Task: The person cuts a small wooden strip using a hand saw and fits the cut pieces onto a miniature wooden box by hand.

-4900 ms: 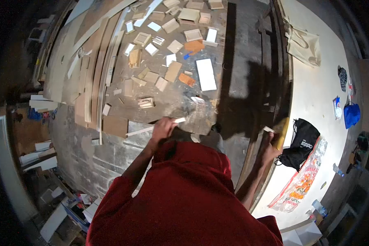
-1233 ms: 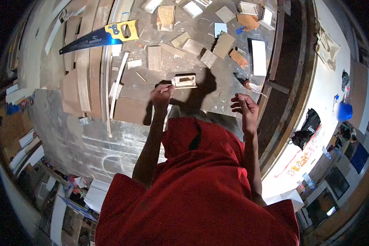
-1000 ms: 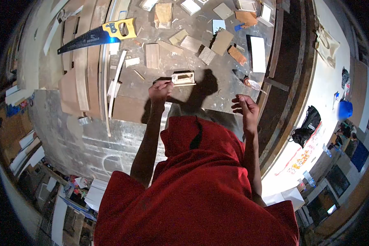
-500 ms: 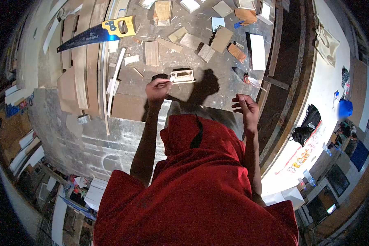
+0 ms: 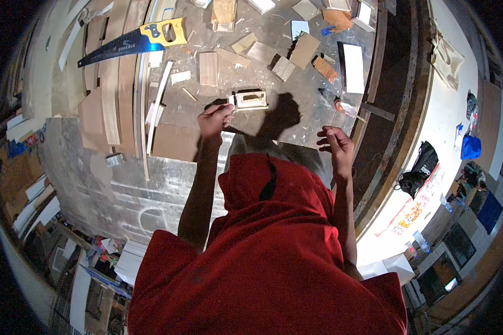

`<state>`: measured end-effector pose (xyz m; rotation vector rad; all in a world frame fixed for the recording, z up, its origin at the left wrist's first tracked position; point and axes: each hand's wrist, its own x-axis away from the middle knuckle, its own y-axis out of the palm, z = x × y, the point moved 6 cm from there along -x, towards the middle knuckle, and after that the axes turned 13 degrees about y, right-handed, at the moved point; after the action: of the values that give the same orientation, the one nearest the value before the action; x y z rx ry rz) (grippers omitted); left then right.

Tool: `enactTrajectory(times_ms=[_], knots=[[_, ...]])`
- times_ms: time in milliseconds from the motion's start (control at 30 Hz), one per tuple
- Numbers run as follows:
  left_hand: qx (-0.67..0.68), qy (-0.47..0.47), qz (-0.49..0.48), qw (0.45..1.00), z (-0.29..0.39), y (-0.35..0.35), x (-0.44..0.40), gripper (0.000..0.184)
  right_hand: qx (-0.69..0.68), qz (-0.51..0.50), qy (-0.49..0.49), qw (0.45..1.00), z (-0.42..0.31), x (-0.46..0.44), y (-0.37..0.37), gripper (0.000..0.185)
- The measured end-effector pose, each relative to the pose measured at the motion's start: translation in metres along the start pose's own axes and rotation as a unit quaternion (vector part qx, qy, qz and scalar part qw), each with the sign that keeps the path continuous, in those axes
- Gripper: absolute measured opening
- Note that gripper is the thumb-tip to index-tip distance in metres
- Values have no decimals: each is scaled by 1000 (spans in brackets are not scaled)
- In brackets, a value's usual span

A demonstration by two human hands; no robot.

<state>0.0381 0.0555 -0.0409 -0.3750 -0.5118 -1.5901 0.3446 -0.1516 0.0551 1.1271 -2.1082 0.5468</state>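
Left hand's (image 5: 215,119) fingers pinch what looks like a small white block (image 5: 232,100) beside the pale, hollow, rectangular wooden box (image 5: 251,106) on the grey-brown desk (image 5: 313,114), probably for steadiness; right hand (image 5: 338,146), box's right, fingers loosely parted.

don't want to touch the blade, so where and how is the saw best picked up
Probably by the yellow handle, coming from the right: the saw lies across the boards with its blade pointing left, and the handle's opening offers something to grip through.
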Motion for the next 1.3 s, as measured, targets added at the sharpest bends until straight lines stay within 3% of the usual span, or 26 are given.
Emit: enactTrajectory(times_ms=[433, 733, 1300], knots=[[-29, -24, 60, 997, -18, 1, 1, 11, -17, 20, 13, 1000, -3, 3, -2, 30], [19, -19, 5, 1000, -30, 2, -9, 9, -23, 22, 17, 999, -2, 5, -3, 29], [-11, -17, 11, 1000, -24, 6, -8, 9, -26, 17, 19, 999, 5, 2, -5, 31]])
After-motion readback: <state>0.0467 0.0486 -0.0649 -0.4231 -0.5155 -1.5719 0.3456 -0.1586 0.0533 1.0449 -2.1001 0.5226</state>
